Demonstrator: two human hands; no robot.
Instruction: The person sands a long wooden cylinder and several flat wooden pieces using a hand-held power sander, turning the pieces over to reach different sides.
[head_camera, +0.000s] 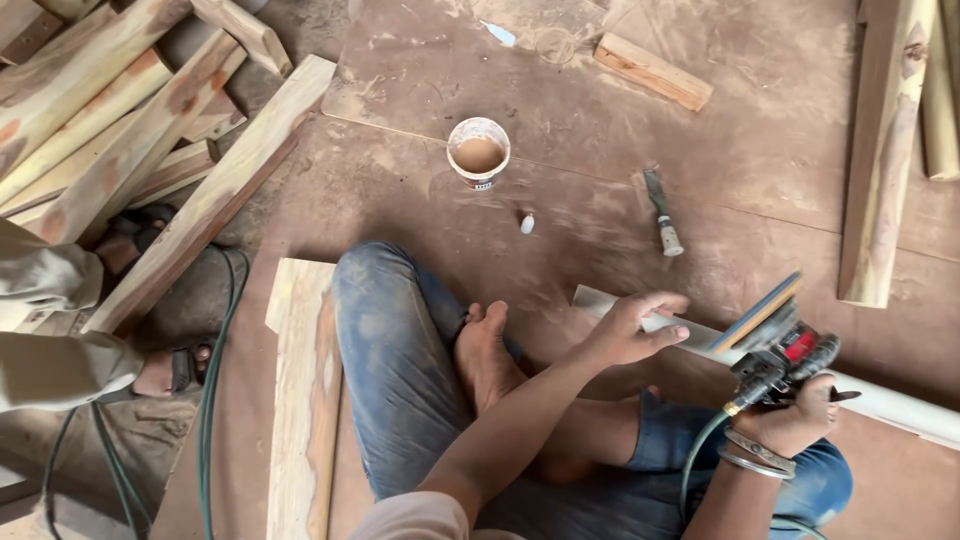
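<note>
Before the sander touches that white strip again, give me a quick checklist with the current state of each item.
1. Left hand steadying the long white strip: ok, fingers rest on its near end.
2. Right hand gripping the black and red electric sander: ok, wrapped round the body.
3. Sander pad flat on the strip: not ok, the pad is tilted up off it.
4. Power cable away from the pad: ok, it drops beside the right wrist.
5. Bare foot away from the pad: ok, it lies left of the left hand.
6. Sander running: cannot tell.
</note>
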